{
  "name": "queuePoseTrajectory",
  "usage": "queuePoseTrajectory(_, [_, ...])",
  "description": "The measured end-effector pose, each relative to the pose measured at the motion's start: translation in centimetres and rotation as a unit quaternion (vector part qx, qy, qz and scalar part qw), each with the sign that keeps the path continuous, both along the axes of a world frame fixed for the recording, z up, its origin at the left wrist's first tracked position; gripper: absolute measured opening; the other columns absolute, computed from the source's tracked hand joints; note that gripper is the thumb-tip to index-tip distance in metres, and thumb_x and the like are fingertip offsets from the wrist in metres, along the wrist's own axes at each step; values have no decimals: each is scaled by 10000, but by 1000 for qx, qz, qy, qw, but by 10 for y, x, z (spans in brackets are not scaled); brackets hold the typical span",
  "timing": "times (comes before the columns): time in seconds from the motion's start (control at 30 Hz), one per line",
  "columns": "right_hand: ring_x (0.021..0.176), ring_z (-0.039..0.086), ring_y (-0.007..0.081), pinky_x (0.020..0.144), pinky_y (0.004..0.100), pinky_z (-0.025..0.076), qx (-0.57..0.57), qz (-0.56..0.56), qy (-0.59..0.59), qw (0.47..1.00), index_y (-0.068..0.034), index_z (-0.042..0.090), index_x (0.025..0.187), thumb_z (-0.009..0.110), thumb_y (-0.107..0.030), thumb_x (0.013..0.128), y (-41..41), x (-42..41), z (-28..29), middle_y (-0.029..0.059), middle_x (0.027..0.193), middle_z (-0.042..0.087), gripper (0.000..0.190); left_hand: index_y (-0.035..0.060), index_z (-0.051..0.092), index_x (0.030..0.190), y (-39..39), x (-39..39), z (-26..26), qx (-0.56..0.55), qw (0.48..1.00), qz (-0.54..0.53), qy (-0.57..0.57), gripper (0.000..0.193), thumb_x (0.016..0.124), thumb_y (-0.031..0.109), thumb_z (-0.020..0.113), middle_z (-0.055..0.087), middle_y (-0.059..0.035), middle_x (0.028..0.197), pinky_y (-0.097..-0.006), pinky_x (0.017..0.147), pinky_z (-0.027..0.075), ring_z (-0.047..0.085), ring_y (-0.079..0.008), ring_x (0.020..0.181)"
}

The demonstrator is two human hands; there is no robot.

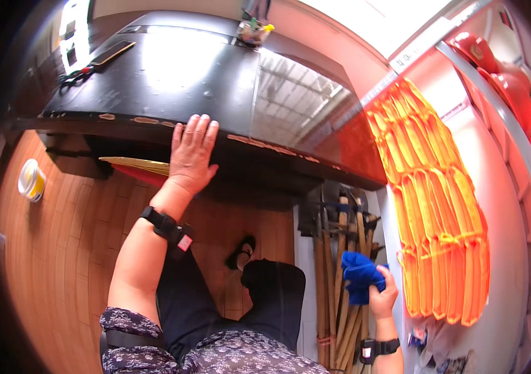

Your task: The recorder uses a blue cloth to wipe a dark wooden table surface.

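Observation:
My left hand (194, 154) lies flat, palm down, over the chipped front edge of a black desk (190, 89), with its fingertips on the top and nothing in it. Off to the right and lower, my right hand (384, 295) grips a bunched blue cloth (362, 276), held away from the desk in front of several wooden-handled tools. Black straps with small devices are around both forearms.
Upright wooden tool handles (341, 280) stand right of my legs. Orange fabric bundles (433, 205) hang at the right, near red helmets (475, 51). A clear container (251, 35) and a dark flat object (113, 52) rest on the desk. A bucket (32, 181) stands on the floor.

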State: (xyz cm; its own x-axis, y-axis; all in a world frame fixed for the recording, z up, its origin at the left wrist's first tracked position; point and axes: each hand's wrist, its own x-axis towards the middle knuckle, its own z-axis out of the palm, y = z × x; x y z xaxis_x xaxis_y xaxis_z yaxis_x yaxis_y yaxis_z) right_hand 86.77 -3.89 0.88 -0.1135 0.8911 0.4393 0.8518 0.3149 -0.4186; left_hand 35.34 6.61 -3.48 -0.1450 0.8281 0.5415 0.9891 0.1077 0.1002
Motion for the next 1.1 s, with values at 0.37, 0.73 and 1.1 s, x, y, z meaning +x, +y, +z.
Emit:
queuePoseTrajectory(0.37, [1210, 495, 332, 1047, 423, 358, 156, 140, 56, 976, -91, 479, 1345, 702, -174, 822, 250, -183, 37, 177, 1284, 546, 574, 100, 366, 1409, -4, 4, -2, 64, 997, -21, -44, 893, 635, 239, 790, 348, -123, 1459, -505, 1146, 172, 283, -312, 1390])
queuePoseTrajectory(0.73, [1256, 446, 398, 1067, 477, 314, 67, 208, -119, 969, -158, 423, 1416, 640, -424, 839, 261, -272, -1, 258, 1329, 485, 671, 62, 405, 1382, -5, -1, -2, 68, 997, -28, -37, 780, 691, 263, 707, 376, -144, 1444, -512, 1121, 187, 308, -311, 1381])
queuePoseTrajectory(1.1, [1266, 440, 405, 1070, 485, 321, 45, 394, -155, 905, -150, 420, 1409, 631, -356, 813, 265, -400, 17, 242, 1331, 497, 665, 74, 450, 1374, -4, 0, -13, 93, 995, -42, -19, 716, 735, 304, 678, 394, -136, 1454, -483, 1137, 181, 335, -285, 1374])
